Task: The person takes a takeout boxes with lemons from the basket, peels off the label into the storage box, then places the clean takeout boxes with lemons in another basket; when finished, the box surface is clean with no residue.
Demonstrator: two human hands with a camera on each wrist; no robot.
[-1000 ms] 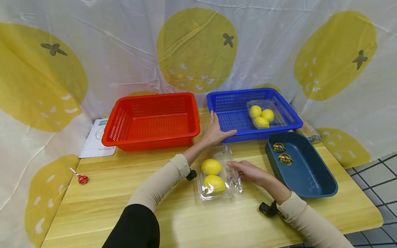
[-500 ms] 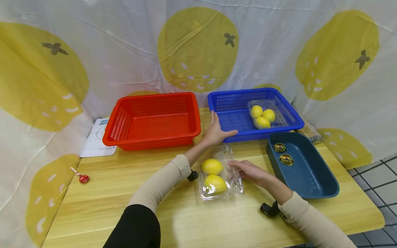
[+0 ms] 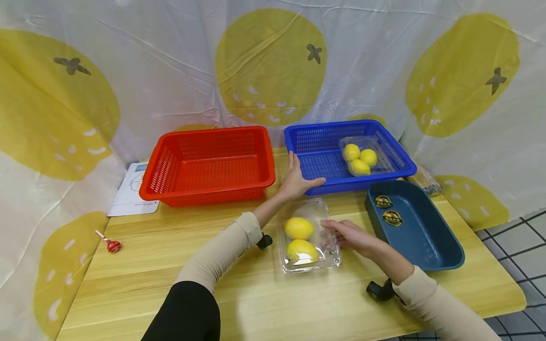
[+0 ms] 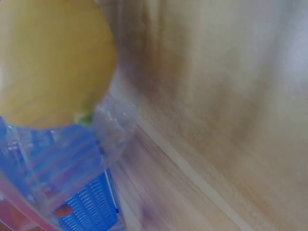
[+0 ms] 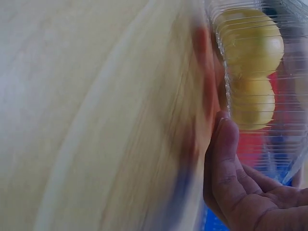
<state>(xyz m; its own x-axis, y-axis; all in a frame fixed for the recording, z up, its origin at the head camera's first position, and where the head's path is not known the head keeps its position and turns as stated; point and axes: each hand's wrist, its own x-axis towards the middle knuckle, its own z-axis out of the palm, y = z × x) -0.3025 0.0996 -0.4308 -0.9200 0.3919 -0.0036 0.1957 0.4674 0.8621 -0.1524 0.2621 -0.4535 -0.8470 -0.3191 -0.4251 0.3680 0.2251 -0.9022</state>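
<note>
A clear plastic fruit box [image 3: 313, 210] with two lemons [image 3: 299, 228] inside lies on the table in the middle of the head view. My right hand [image 3: 351, 237] pinches its right edge between thumb and fingers. Up close in the right wrist view, the fingertips [image 5: 226, 132] meet the side of the ribbed box. My left hand [image 3: 295, 182] lies at the near left corner of the blue basket [image 3: 313, 161], fingers straight along its side and thumb spread along its front. Inside that basket, to the right, sits another clear box holding three lemons [image 3: 359, 167].
Left of the blue basket stands a red basket [image 3: 219, 173]. A dark teal tray [image 3: 420, 232] with two round stickers is at the right. A lollipop [image 3: 113, 246] and a white sheet [image 3: 134, 192] lie on the left side of the table. A lemon-print curtain [image 3: 170, 61] hangs behind.
The clear box with two lemons has slid a little to the right, along with my right hand. My left hand stays at the blue basket's corner.
</note>
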